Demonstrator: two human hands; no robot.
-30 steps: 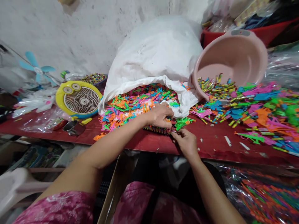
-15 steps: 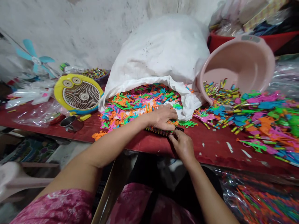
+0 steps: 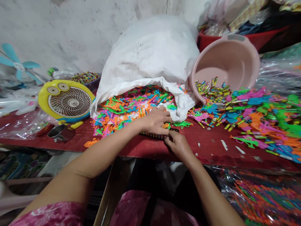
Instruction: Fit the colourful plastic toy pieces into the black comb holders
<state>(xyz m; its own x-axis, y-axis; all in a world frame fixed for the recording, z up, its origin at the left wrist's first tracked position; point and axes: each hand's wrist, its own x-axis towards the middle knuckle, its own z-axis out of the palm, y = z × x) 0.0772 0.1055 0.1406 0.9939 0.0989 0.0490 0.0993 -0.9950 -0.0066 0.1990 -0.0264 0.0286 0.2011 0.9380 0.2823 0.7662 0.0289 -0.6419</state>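
A dark, narrow rack [image 3: 154,136] with a row of small pieces in it lies near the red table's front edge, partly covered by my hands. My left hand [image 3: 156,121] bends over the rack with its fingers curled, close to a small orange plastic piece [image 3: 166,125]; what its fingertips hold is hidden. My right hand [image 3: 178,142] is closed at the rack's right end, thumb and fingers pinched together on something too small to make out. Just behind, colourful plastic pieces [image 3: 117,106] spill from the mouth of a large white sack [image 3: 150,53].
A tipped pink basin [image 3: 254,62] holds small striped tubes [image 3: 211,89]. Colourful pieces with tubes attached [image 3: 263,116] are heaped at right. On the left stand a yellow fan [image 3: 44,97] and a metal cup [image 3: 62,133]. A plastic bag of finished-looking pieces [image 3: 263,197] lies below the table edge.
The view has turned slightly right, so everything sits further left. Both hands stay at the rack, and the right fingers have come a little closer to the left hand.
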